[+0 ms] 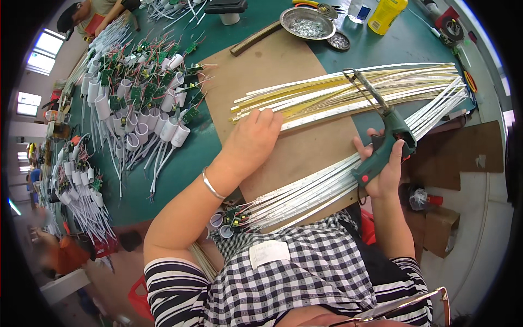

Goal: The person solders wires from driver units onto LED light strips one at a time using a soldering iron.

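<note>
In my right hand (pixel 385 180) is a dark green soldering gun (pixel 389 143) with a red button, its long metal tip pointing up and away over a pile of narrow LED strips (pixel 327 98). The fingers of my left hand (pixel 253 139) are curled down on the near-left end of that white and yellowish pile, closed on a white strip. Closer to my body, a second bundle of white LED strips (pixel 305 188) runs under the soldering gun. Red wires join its left end to small circuit boards (pixel 237 218) beside white cylindrical housings (pixel 226 231).
A brown board (pixel 261 71) covers part of the green table (pixel 210 188). Many white housings with boards and cables (pixel 141 114) lie at left. A metal bowl (pixel 308 24), a small dark dish (pixel 339 41) and a yellow bottle (pixel 387 15) stand at the back. Another person (pixel 95 16) is far left.
</note>
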Action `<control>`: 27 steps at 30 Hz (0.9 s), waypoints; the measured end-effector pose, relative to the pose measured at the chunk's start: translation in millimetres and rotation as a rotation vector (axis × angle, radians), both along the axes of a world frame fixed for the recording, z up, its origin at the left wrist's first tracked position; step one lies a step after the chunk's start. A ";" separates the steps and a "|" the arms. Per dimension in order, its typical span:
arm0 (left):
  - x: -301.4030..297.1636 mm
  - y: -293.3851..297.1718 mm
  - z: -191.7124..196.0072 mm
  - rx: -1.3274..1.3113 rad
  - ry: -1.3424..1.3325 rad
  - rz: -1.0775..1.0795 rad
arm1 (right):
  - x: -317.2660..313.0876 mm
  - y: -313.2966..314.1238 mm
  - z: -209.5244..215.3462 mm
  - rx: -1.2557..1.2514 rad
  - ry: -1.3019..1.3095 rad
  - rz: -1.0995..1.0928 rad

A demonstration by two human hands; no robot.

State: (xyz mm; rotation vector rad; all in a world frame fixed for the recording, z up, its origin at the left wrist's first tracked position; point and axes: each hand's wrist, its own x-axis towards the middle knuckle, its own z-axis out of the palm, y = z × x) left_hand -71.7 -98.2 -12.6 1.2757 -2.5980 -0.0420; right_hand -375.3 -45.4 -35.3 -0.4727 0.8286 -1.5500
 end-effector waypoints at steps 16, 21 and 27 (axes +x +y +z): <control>35.4 71.5 26.4 0.134 0.079 0.024 | -1.2 0.1 -4.1 -0.069 0.071 0.050; 42.5 75.8 16.2 0.254 -0.058 -0.040 | -2.2 -2.1 -5.4 -0.080 0.054 0.045; 47.8 67.1 1.8 0.291 -0.116 -0.029 | -1.4 0.2 -3.4 -0.059 0.067 0.037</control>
